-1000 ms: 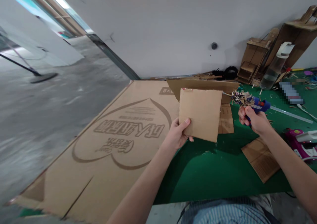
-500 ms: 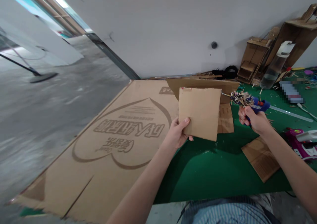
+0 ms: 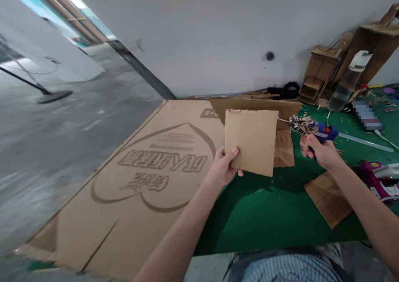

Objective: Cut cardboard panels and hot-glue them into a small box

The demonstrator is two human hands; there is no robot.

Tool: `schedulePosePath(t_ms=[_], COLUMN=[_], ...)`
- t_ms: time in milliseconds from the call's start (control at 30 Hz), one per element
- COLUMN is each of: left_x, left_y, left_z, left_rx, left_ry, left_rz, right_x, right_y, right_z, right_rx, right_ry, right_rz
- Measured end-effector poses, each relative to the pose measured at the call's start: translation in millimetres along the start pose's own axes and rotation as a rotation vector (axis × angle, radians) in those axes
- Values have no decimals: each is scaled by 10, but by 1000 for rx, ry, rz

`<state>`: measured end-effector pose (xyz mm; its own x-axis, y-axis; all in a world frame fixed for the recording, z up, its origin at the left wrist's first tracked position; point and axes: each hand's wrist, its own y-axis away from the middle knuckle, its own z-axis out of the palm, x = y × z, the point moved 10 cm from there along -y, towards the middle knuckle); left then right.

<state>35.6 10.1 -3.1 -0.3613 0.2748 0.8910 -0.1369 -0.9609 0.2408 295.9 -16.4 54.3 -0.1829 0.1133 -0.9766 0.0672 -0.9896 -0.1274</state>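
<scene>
My left hand (image 3: 223,169) pinches the lower left corner of a square cardboard piece (image 3: 251,142) and holds it upright above the green table (image 3: 268,215). My right hand (image 3: 321,152) is closed round the grip of a blue hot glue gun (image 3: 324,133). The gun's nozzle, crusted with scraps, points left and reaches the upper right edge of the square piece. A bigger cardboard flap (image 3: 255,106) stands just behind the held piece.
A large flattened printed carton (image 3: 137,182) covers the table's left half and overhangs its edge. Smaller cardboard offcuts (image 3: 330,201) lie on the green surface. At the right are a pink tool (image 3: 378,180), a clear bottle (image 3: 346,84) and cardboard structures (image 3: 321,72) against the wall.
The square piece and the glue gun have shifted up very slightly; both hands keep their hold.
</scene>
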Motion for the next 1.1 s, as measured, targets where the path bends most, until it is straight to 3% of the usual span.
schedulePosePath(t_ms=[667, 1100], left_x=[12, -2], left_y=[-13, -22], left_z=[6, -9], left_rx=[-3, -12], left_ry=[12, 1], left_rz=[27, 20], right_x=[43, -10], right_y=[14, -10], right_z=[1, -19], right_rx=[-27, 52], right_ry=[24, -6], right_rz=[-1, -4])
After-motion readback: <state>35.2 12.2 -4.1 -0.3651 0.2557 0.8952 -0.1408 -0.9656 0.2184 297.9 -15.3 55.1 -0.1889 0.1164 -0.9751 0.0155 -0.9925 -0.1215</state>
